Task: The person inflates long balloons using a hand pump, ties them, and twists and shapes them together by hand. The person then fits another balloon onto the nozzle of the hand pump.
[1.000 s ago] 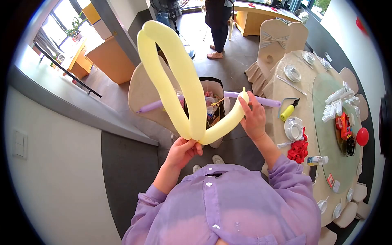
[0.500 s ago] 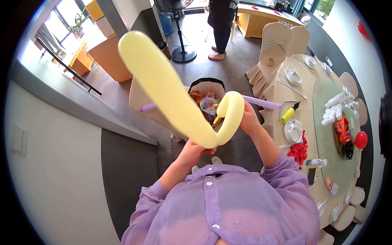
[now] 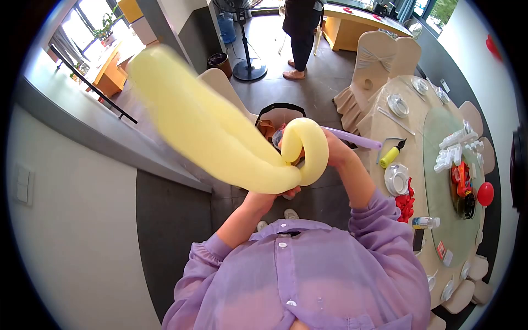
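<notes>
A long pale yellow modelling balloon (image 3: 203, 126) stretches up to the left, its far part blurred by motion. At its near end it bends into a loop (image 3: 316, 151) on the right. Beneath the bend my left hand (image 3: 269, 199) is closed on the balloon, its fingers partly hidden. My right hand (image 3: 336, 149) grips the loop from its right side, with most fingers behind it. A thin purple balloon (image 3: 355, 138) passes behind my right hand toward the table; whether the hand touches it I cannot tell.
An open bag (image 3: 282, 110) of mixed items stands behind the balloon, beside a covered chair (image 3: 223, 88). On the round table (image 3: 379, 129) at right are a yellow-green hand pump (image 3: 390, 156), red balloons (image 3: 406, 204) and a bottle (image 3: 425, 222). A person (image 3: 301, 38) stands near a fan (image 3: 246, 44).
The balloon's long part has swung left and down, and the loop has tightened and shifted slightly. My left hand has moved a little right. The purple balloon's left end is now covered.
</notes>
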`<action>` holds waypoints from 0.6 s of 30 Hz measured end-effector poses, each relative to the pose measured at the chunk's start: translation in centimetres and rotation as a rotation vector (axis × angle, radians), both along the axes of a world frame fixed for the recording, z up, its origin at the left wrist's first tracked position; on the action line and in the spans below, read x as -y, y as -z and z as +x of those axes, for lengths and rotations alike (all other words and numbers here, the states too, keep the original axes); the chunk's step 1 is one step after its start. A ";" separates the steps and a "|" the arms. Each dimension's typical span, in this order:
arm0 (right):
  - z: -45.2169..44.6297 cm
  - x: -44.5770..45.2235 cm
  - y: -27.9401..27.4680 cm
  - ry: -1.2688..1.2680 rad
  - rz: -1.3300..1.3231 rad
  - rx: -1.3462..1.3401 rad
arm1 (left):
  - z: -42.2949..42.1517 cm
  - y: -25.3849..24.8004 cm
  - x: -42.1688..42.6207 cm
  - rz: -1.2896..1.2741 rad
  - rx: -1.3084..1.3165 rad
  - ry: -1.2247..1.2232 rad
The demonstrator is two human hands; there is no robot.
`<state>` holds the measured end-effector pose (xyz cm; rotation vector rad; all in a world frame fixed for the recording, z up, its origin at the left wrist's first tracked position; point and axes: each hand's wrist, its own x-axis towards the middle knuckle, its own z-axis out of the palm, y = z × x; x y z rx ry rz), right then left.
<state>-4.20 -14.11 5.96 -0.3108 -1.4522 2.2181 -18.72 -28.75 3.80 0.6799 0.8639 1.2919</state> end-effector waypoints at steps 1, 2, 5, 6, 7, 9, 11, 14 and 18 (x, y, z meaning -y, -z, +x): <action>-0.2 -0.1 0.1 0.001 -0.031 0.018 | 0.0 0.0 0.0 0.036 0.073 -0.005; -0.2 -0.2 0.1 0.002 -0.063 0.036 | 0.0 -0.2 -0.1 0.032 0.073 -0.001; -0.3 -0.7 1.6 -0.007 -0.091 0.096 | -0.2 -0.7 -0.4 -0.027 -0.058 0.017; -0.4 -0.7 1.7 -0.008 -0.093 0.096 | -0.5 -0.3 -0.4 0.013 0.011 0.021; -0.6 -0.7 1.8 -0.021 -0.150 0.086 | -0.7 -0.1 -0.4 0.052 0.081 0.026; -0.8 -0.6 2.2 -0.034 -0.211 0.078 | -0.9 0.1 -0.6 0.061 0.061 0.045; -1.1 -0.7 2.7 -0.029 0.015 0.090 | -0.8 0.3 -0.6 0.072 0.039 0.065; -1.3 -0.7 2.3 -0.068 -0.038 0.039 | -0.3 1.6 -0.5 0.165 0.213 0.030; -1.1 -0.7 1.0 0.053 0.015 0.122 | 0.1 -0.2 -0.4 -0.073 0.117 0.037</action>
